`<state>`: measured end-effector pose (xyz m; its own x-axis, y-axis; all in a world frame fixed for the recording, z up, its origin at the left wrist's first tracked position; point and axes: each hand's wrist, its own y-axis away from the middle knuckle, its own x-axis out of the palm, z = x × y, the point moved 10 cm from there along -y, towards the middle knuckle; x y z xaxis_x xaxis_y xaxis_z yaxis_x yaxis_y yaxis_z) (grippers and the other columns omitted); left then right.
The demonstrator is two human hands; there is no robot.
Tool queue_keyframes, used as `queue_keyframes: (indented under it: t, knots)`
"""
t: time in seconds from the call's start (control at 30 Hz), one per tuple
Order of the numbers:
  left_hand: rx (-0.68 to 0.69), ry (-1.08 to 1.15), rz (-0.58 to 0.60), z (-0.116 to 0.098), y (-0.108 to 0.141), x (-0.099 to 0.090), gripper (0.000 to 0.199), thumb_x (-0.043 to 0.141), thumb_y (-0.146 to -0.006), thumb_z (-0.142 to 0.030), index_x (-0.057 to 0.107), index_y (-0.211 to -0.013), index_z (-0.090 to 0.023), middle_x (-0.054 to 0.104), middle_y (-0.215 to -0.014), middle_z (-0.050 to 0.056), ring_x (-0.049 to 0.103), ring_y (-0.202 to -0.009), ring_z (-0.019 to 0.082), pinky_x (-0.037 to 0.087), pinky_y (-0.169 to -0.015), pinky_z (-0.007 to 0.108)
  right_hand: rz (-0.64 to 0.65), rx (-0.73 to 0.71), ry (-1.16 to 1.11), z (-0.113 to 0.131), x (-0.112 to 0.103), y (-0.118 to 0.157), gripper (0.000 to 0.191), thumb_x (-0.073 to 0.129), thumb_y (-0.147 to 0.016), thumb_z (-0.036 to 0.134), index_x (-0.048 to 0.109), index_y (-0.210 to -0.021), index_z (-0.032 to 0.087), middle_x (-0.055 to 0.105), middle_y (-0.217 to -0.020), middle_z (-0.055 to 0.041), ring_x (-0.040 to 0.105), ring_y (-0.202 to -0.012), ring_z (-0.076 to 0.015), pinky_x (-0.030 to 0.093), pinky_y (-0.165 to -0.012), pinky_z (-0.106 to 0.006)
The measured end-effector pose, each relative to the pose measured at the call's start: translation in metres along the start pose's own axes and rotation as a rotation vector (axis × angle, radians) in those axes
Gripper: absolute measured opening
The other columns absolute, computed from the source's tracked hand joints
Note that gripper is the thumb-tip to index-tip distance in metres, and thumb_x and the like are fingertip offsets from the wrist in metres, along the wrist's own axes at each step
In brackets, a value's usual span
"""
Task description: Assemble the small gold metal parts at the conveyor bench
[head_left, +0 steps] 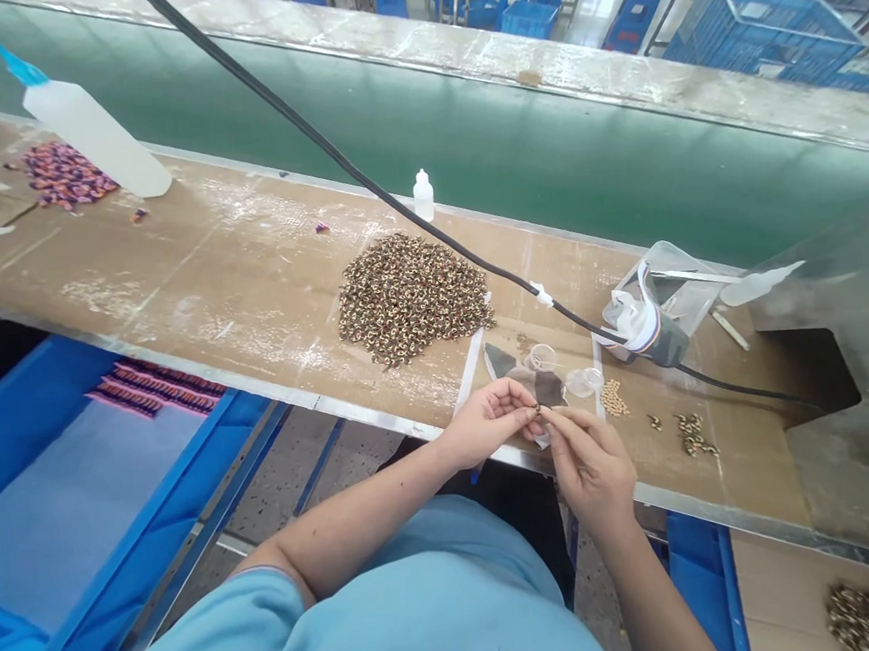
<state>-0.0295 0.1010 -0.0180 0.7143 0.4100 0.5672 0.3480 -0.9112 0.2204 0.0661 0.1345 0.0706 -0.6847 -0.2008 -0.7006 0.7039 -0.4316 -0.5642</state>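
Nearest to us, below the frame's middle, we see a pale blue short-sleeved shirt and a person's left hand and right hand meeting over a long, metal-edged wooden workbench. The thumb and forefinger of each hand are closed, pinching a tiny dark-and-gold bead-like piece between them, held just above the bench.

Just past the fingertips lie dark brown triangular scraps, two small clear plastic cups and a little pile of tan beads. To the left, a bright blue plastic crate sits below the bench. At lower right, a cardboard box holds speckled beads. Farther along the bench we see a large heap of speckled brown-and-gold beads, a small white dropper bottle, a large translucent squeeze bottle with a blue nozzle and a scatter of pink-purple pieces.
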Motion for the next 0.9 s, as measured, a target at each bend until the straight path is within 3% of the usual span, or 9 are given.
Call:
queue_keyframes:
  t: [0.1, 0.23, 0.37, 0.57, 0.9]
  knots:
    - [0.037, -0.022, 0.001, -0.004, 0.002, 0.001, 0.033, 0.074, -0.069, -0.037, 0.052, -0.078, -0.013, 0.063, -0.064, -0.001, 0.06, -0.061, 0.007, 0.048, -0.065, 0.022, -0.029, 0.194, -0.045, -0.016, -0.001, 0.003, 0.011, 0.056, -0.085, 0.027, 0.064, -0.091, 0.021, 0.064, -0.088, -0.0044, 0.059, -0.068, -0.0125, 0.051, -0.065, -0.028]
    - [0.049, -0.054, 0.009, -0.004, 0.004, 0.002, 0.031, 0.074, -0.069, -0.034, 0.052, -0.077, -0.013, 0.061, -0.067, -0.002, 0.06, -0.062, 0.006, 0.048, -0.067, 0.021, -0.038, 0.249, -0.059, -0.019, 0.003, 0.007, 0.011, 0.057, -0.085, 0.03, 0.063, -0.086, 0.021, 0.063, -0.084, -0.0035, 0.057, -0.064, -0.0114, 0.051, -0.061, -0.026]
    - [0.053, -0.058, 0.024, 0.0, 0.003, 0.002, 0.029, 0.074, -0.069, -0.031, 0.053, -0.077, -0.013, 0.065, -0.074, 0.001, 0.062, -0.066, 0.007, 0.05, -0.07, 0.023, -0.08, 0.156, -0.032, -0.013, 0.0, 0.008, 0.007, 0.057, -0.085, 0.022, 0.063, -0.087, 0.022, 0.063, -0.085, -0.0033, 0.06, -0.072, -0.0127, 0.052, -0.064, -0.026]
    - [0.051, -0.067, 0.027, 0.003, 0.002, 0.001, 0.028, 0.073, -0.07, -0.032, 0.054, -0.078, -0.013, 0.069, -0.085, 0.005, 0.063, -0.073, 0.009, 0.05, -0.076, 0.026, -0.093, -0.029, 0.039, -0.001, -0.001, 0.012, 0.017, 0.061, -0.081, 0.013, 0.064, -0.094, 0.022, 0.065, -0.087, -0.0029, 0.061, -0.08, -0.0138, 0.05, -0.073, -0.027]
    - [0.041, -0.066, 0.016, 0.003, 0.003, 0.001, 0.034, 0.075, -0.066, -0.038, 0.054, -0.075, -0.013, 0.07, -0.084, 0.004, 0.063, -0.07, 0.009, 0.051, -0.075, 0.027, -0.085, -0.007, 0.022, -0.006, -0.002, 0.016, 0.015, 0.06, -0.082, 0.015, 0.067, -0.093, 0.023, 0.066, -0.087, -0.0036, 0.063, -0.08, -0.0146, 0.051, -0.072, -0.027]
